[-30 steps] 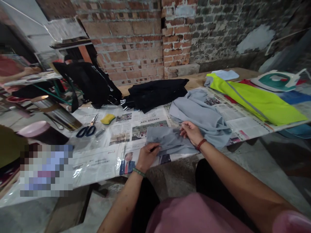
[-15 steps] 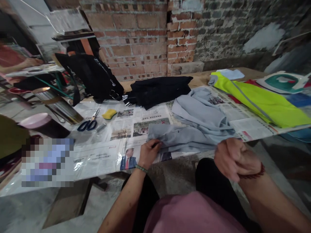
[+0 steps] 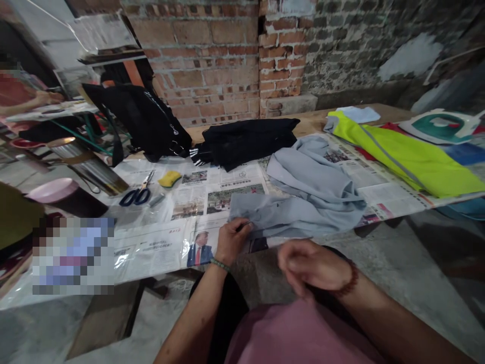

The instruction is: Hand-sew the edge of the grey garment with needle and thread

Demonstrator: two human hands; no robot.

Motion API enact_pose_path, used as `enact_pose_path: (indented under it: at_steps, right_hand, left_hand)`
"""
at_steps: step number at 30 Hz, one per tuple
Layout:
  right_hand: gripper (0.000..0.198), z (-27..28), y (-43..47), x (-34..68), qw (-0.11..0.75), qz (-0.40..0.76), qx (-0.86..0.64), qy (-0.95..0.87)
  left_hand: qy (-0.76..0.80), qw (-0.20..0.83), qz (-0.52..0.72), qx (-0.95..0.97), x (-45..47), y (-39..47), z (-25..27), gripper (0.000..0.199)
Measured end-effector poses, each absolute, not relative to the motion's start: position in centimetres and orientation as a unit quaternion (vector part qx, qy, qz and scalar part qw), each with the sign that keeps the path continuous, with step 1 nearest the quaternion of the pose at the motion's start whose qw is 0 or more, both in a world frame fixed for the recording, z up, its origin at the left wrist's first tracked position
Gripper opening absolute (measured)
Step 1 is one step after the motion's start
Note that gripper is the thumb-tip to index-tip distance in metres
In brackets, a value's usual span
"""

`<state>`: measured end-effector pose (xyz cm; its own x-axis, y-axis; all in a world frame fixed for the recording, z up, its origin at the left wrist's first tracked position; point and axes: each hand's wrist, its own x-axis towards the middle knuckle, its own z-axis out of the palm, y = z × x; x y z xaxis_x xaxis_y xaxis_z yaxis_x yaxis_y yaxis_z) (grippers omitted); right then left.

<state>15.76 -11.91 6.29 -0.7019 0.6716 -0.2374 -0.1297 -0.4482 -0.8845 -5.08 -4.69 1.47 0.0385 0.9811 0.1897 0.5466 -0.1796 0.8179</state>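
Note:
A light grey garment point(image 3: 314, 177) lies crumpled along the near side of the table, one narrow part stretched toward the left. At the end of that part, my left hand point(image 3: 232, 241) pinches the cloth's edge between thumb and fingers. Just in front of the table edge, my right hand point(image 3: 316, 265) is held in the air with its fingers curled together, apart from the garment. Whatever it may hold is hidden or too fine to make out. Dark-handled scissors point(image 3: 139, 192) and a yellow sponge point(image 3: 169, 179) lie left of the garment.
Newspaper under clear plastic point(image 3: 151, 237) covers the table. A steel flask point(image 3: 89, 167), a pink-lidded cup point(image 3: 68, 196) and a black bag point(image 3: 140, 119) stand left. Folded black cloth point(image 3: 248, 141) lies behind; a neon yellow vest point(image 3: 405, 156) and an iron point(image 3: 443, 126) are right. Another person sits far left.
My right hand has swung left and slightly down, from beside the garment's right end toward my left hand. My left hand keeps its pinch, and the garment has hardly moved.

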Motion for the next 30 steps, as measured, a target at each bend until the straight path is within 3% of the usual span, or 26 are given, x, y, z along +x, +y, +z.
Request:
enact_pose_path:
  at_steps: [7,30]
  right_hand:
    - [0.015,2.4,-8.8,10.5,0.34,0.659,-0.508,-0.438]
    - [0.011,1.7,-6.9,8.6,0.375,0.579,-0.564,-0.454]
  left_hand:
    - [0.575,0.279,0.397,0.659,-5.1,-4.9,1.6,0.012]
    - [0.431,0.269,0.363,0.781,-5.9,-4.6,1.6,0.011]
